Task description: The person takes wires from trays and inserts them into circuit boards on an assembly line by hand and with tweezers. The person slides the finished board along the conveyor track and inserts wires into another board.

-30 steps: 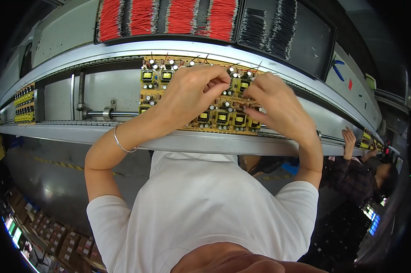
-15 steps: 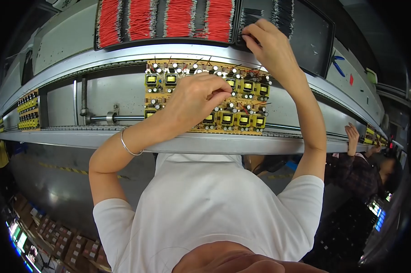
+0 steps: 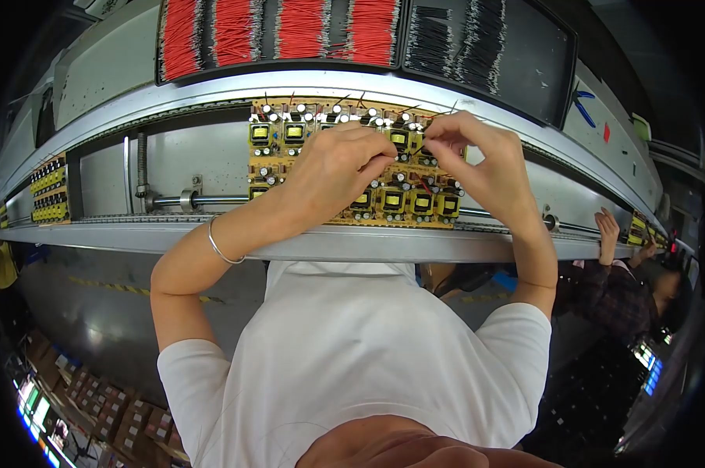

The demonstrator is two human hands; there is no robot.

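A panel of yellow-brown circuit boards [image 3: 391,226] lies on the conveyor rails in front of me, crowded with yellow-topped transformers and capacitors. Over its middle, my left hand [image 3: 333,168] is closed, thumb and forefinger pinched together; what they hold, if anything, is hidden. My right hand [image 3: 489,160] is above the right part of the panel, its thumb and forefinger pinching a thin black wire [image 3: 418,149]. Short black and red wires stick up along the panel's far edge. Beyond the rail, cut black wires [image 3: 481,47] lie in rows in a dark tray [image 3: 536,54].
Bundles of red wires [image 3: 302,30] fill the tray at the back. Blue-handled pliers [image 3: 584,109] lie at the right. Another board panel [image 3: 50,189] sits on the rails at far left. Another person's hand [image 3: 607,230] rests by the conveyor at right.
My right hand has moved from the black wires in the tray down to the panel, close to my left hand, bringing a black wire. My left hand has stayed nearly still.
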